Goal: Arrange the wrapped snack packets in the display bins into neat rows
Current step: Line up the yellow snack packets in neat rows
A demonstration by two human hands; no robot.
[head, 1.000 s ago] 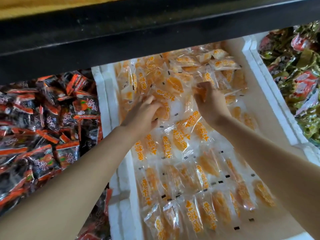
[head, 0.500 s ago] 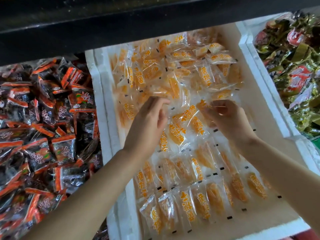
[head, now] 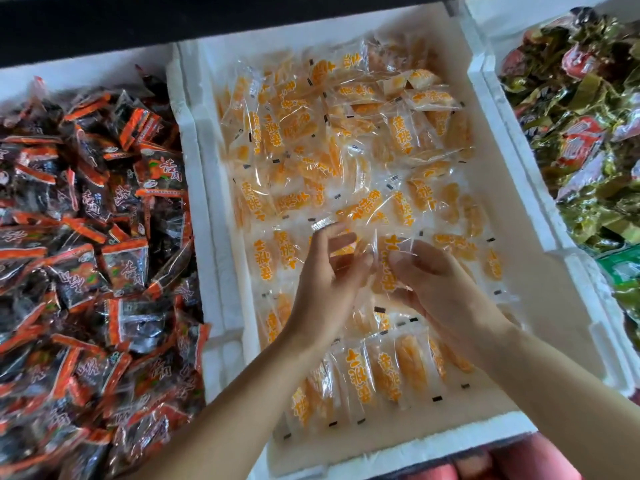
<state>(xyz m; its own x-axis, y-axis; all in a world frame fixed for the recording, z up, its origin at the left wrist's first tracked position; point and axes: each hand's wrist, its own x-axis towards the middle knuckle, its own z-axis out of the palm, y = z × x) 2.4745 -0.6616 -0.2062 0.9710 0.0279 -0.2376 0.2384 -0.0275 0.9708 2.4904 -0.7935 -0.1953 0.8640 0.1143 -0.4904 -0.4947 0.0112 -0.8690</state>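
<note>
Left hand [head: 325, 282] and right hand [head: 440, 285] pinch orange packets [head: 386, 271] over middle white bin [head: 207, 202]; near rows tidy, far end jumbled.

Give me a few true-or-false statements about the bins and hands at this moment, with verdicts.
1. The left hand and the right hand are both over the middle bin. True.
2. The middle bin holds green packets. False: it holds orange packets; the green packets lie to the right.
3. The right hand is empty. False: it holds an orange packet.
4. The near orange packets lie in tidier rows than the far ones. True.
</note>
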